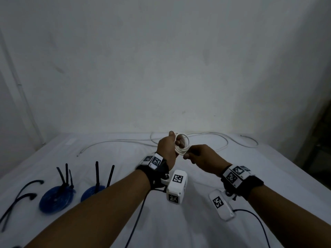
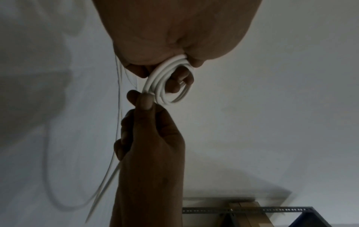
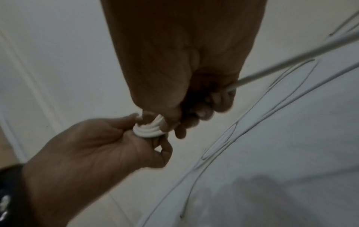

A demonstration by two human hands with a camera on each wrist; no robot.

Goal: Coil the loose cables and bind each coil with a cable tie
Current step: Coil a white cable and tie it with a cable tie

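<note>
At far left, two loose black cable ties point(image 1: 19, 192) are lying on the white-covered table point(image 1: 107, 147), and just beside them two blue cable coils point(image 1: 57, 199) are resting flat, each with black tie tails point(image 1: 65, 176) sticking up from it. Toward the middle, the left hand point(image 1: 167, 146) is raised above the table with its fingers point(image 2: 178, 79) curled through a small white cable coil point(image 1: 182, 144), the thumb pressing the loops against them, so this hand is clamped on the coil. Immediately to its right, the right hand point(image 1: 200, 156) is meeting the coil's lower edge: its thumb point(image 2: 144, 101) and forefinger are pinching the stacked white loops, while the remaining fingers point(image 3: 202, 110) are curling around the uncoiled run of the same white cable point(image 3: 291, 61), which is leaving the fist and trailing away. The two hands are thus working together, both closed on one cable, touching or nearly touching at the coil. Behind and to the right, the loose remainder of the white cable point(image 1: 222, 140) is lying in wide loops across the far part of the table.
</note>
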